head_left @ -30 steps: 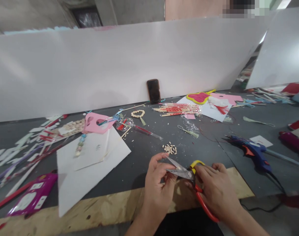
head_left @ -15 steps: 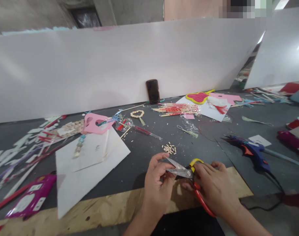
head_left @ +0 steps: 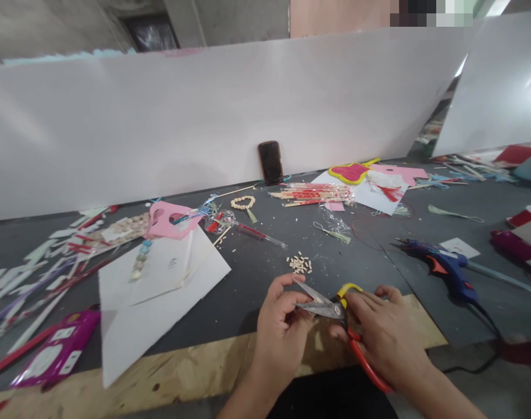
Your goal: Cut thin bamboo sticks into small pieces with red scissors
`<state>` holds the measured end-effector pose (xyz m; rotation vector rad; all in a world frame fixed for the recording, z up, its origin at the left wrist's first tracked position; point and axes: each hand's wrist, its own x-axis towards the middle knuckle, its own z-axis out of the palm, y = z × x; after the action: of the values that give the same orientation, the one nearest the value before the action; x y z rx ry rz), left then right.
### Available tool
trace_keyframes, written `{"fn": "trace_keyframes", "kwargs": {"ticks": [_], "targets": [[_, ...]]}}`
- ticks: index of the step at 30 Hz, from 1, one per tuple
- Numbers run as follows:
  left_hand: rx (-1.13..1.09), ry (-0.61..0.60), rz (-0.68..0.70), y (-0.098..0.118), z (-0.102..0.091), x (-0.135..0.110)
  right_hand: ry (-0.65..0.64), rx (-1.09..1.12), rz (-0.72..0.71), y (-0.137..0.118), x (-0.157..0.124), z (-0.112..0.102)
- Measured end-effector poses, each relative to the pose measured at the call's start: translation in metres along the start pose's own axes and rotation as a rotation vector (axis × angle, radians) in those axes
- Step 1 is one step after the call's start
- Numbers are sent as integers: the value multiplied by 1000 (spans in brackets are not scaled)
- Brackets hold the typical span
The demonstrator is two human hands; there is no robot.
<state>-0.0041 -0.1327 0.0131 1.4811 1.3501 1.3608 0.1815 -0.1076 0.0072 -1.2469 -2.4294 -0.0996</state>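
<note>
My right hand (head_left: 381, 323) grips a pair of scissors (head_left: 330, 307) by its handles, one yellow and one red. The blades are spread apart and point left, toward my left hand (head_left: 285, 329). The fingers of my left hand are curled together at the blade tips, and whatever they pinch is too small or hidden to make out. Just beyond the blades, a small pile of short pale cut pieces (head_left: 299, 263) lies on the dark table.
A blue glue gun (head_left: 444, 269) lies at the right. White paper sheets (head_left: 125, 326) and a purple packet (head_left: 58, 346) are on the left. Further back are a bracelet of beads (head_left: 243, 202), red-wrapped sticks (head_left: 317, 193) and a phone (head_left: 271, 163) leaning on a white panel (head_left: 195, 128).
The scissors' red handle has swung slightly down and to the right, with the blades a little wider apart. My left hand stays nearly in place.
</note>
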Motion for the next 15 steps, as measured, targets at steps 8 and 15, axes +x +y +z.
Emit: {"fn": "trace_keyframes", "kwargs": {"ticks": [8, 15], "targets": [[-82, -10, -38, -6, 4, -4, -4, -11, -7, -1, 0, 0], [-43, 23, -30, -4, 3, -3, -27, -18, 25, 1, -2, 2]]}}
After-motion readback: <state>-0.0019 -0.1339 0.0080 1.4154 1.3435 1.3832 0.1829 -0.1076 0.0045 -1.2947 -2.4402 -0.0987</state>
